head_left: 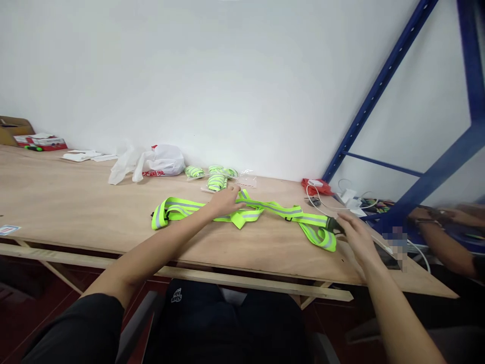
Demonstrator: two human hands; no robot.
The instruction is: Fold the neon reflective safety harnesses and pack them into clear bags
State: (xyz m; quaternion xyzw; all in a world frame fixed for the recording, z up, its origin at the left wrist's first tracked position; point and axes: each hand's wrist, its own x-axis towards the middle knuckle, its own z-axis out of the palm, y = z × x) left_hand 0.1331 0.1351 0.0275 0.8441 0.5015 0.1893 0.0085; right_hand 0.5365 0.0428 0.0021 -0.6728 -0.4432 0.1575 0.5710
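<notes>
A neon yellow-green reflective strap vest (280, 208) with grey stripes lies spread across the wooden table. At its middle my left hand (226, 200) is closed on a strap, its fingertips partly hidden behind the hand. A black plastic buckle (334, 225) sits at the vest's right end. My right hand (356, 236) has its fingers closed around this buckle, covering part of it. Under the buckle a loop of strap hangs loosely onto the tabletop. The vest's left end is folded into another loop, with a small black fitting beside it.
Behind the vest lie several rolled reflective straps (217, 179) in clear bags. A white plastic bag (166, 159) and papers (81, 155) are to the left. A red cloth (317, 187) and white cable (322, 202) lie right, near a blue metal frame (379, 86). Another person's arm (441, 242) is at far right.
</notes>
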